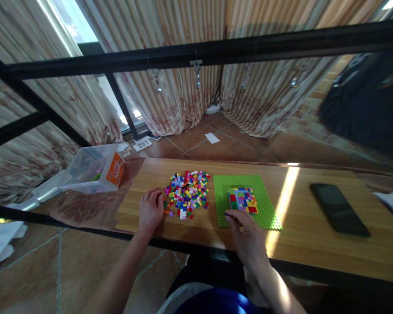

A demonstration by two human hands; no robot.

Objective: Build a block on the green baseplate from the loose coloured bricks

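Observation:
A pile of small coloured bricks [187, 192] lies on the wooden table [314, 244]. My left hand [149, 209] rests at the pile's left edge with its fingers curled down onto the bricks. To the right lies a green baseplate [265, 209] with a patch of mixed coloured bricks [243, 200] pressed onto it. My right hand [245, 235] sits at the baseplate's near edge, fingers pinched together on a small dark piece that I cannot name.
A black phone [339, 209] lies on the table at the right. A clear plastic bag [88, 168] with an orange box [115, 169] sits off the table's left end. A black metal frame bar [216, 54] crosses overhead. Curtains hang behind.

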